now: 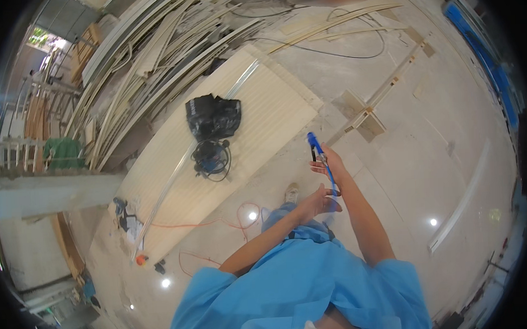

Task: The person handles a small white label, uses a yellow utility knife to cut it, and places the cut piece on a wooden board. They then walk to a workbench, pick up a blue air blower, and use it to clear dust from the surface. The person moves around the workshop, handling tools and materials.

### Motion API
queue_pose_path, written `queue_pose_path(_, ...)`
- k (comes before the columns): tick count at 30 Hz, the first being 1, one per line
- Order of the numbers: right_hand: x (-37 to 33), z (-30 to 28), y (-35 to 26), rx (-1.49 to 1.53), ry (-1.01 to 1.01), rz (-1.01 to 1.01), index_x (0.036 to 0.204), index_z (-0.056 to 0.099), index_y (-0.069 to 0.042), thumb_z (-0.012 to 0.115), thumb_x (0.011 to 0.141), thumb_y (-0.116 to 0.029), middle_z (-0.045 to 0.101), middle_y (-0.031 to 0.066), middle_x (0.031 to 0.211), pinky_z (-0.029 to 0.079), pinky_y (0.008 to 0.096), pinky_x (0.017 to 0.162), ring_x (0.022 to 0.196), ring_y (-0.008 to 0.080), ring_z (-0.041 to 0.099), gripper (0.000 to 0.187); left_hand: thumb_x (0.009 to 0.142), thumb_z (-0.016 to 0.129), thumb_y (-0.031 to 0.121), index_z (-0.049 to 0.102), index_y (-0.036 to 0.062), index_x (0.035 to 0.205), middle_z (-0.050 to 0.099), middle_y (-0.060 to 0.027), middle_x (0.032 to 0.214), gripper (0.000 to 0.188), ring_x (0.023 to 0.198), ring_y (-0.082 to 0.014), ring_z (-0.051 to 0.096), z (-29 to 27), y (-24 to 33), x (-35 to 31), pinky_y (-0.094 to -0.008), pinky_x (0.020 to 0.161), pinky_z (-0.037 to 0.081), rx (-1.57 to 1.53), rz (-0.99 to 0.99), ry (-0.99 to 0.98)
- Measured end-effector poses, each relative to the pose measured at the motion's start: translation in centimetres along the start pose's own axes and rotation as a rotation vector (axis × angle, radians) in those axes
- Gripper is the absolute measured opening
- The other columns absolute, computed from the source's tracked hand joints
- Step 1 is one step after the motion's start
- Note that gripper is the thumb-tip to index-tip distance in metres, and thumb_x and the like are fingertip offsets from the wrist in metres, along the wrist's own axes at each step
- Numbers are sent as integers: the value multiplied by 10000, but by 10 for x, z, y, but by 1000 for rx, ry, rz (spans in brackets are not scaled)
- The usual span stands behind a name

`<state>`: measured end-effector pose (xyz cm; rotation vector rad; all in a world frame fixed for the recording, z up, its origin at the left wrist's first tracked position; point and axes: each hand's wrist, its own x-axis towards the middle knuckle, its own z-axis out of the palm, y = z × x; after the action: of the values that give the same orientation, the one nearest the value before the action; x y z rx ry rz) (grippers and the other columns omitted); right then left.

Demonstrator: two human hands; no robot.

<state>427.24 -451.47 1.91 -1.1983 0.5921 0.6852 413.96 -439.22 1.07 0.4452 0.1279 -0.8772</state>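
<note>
In my right hand (pixel 331 161) is a blue tool (pixel 313 141) that looks like an air gun, with a black lever-like part and a metal fitting. The fingers are wrapped round its lower part, and its blue head points up and away from me. A thin blue hose (pixel 333 182) runs from it down toward my body. Just below, my left hand (pixel 318 203) is closed round this hose, close to the right wrist. Part of the left fingers' grip is too small to make out. Both hands are in front of my waist, above the floor.
A long pale panel (pixel 262 141) lies on the floor to my left, carrying a black bag (pixel 213 116) and a coiled cable (pixel 213 159). Red hose (pixel 242 224) loops across the floor. Long strips (pixel 147 69) are piled at the back left. A white strip (pixel 460 200) lies right.
</note>
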Motion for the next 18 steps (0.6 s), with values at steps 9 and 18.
queue_pose_path(9,-22,-154,127,-381,177,-55,1205,637,-19,627,947,-401,704,145,1036,565,345,660,819,219,712,461,949,549,248,683,99,1091,496,50,683,246,522,-53,417,-122,130,19,-226,439,317,778,-71,750)
queue_pose_path(18,-164,-348,295,214,1062,206,1000,652,59,619,907,-268,648,168,772,564,379,522,623,270,688,341,862,677,491,599,-112,1217,646,-305,1222,704,1137,-442,628,-165,233,24,-502,951,506,1679,8,1387)
